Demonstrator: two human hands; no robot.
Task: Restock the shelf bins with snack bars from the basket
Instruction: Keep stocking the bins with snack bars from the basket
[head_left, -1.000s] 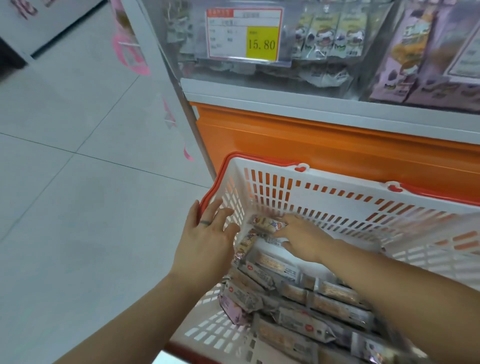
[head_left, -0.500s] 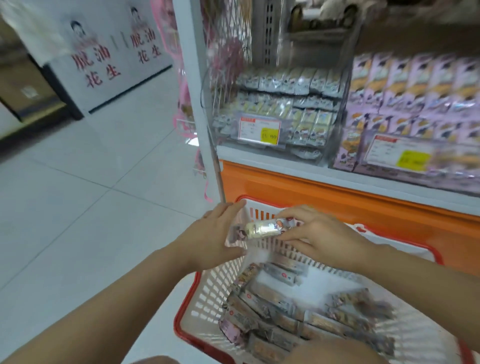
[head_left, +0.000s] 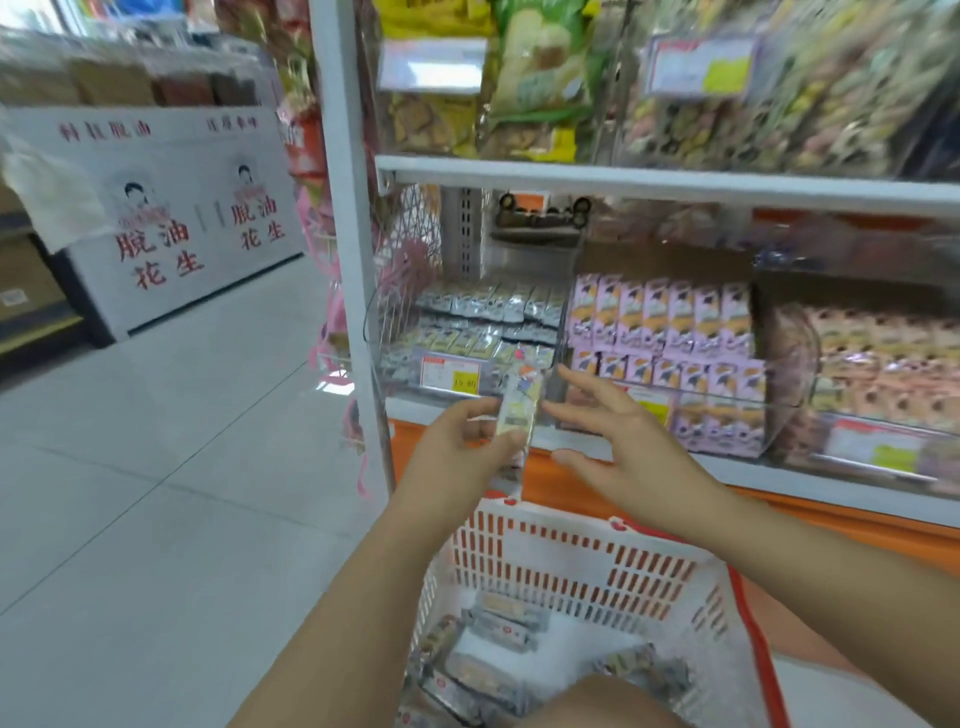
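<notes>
My left hand (head_left: 462, 447) grips a snack bar (head_left: 517, 410) in a clear wrapper and holds it upright in front of the leftmost clear shelf bin (head_left: 467, 338). That bin holds rows of silver and green packets. Beside the bar, just to its right, my right hand (head_left: 618, 441) has its fingers spread and holds nothing. Below both hands sits the white basket with a red rim (head_left: 571, 561), with several wrapped snack bars (head_left: 488, 670) lying in its bottom.
A bin of purple packets (head_left: 665, 343) and another of pink packets (head_left: 872, 358) stand to the right. A white shelf post (head_left: 348, 218) rises at the left of the bins. An orange base panel (head_left: 857, 519) runs below. Tiled floor (head_left: 156, 467) lies to the left.
Both hands rose from the basket with one bar. The bar turned from level to upright, my right hand let go of it, and my view tilted up to the shelf.
</notes>
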